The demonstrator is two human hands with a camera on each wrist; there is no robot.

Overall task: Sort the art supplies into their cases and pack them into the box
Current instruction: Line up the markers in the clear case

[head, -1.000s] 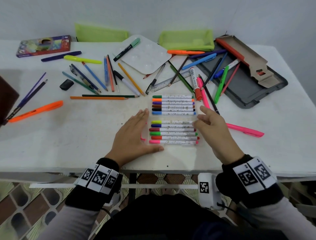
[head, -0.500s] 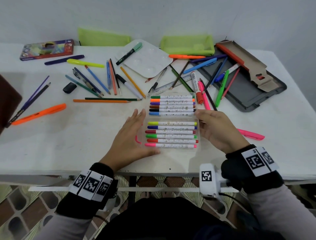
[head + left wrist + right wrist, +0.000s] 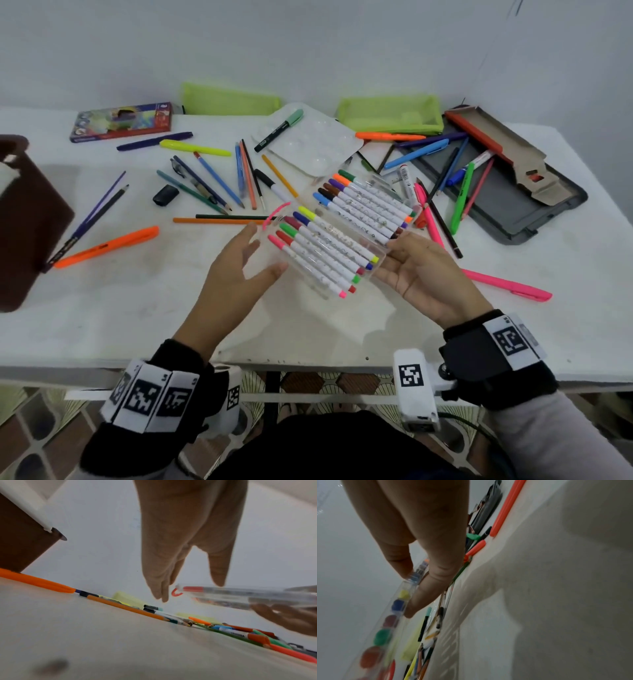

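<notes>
Marker case (image 3: 346, 236), clear plastic and full of felt-tips, is tilted up off the white table (image 3: 102, 308). Right hand (image 3: 424, 277) pinches its near end, thumb on top; left hand (image 3: 236, 270) is spread flat with its thumb at the case's edge.

marker case (image 3: 342, 236) | clear, twelve markers | tilted above table, held at right end

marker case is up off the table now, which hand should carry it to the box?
Right, probably. The right hand already grips the clear marker case at its end, thumb on top, fingers beneath. The left hand is open beside it.
</notes>
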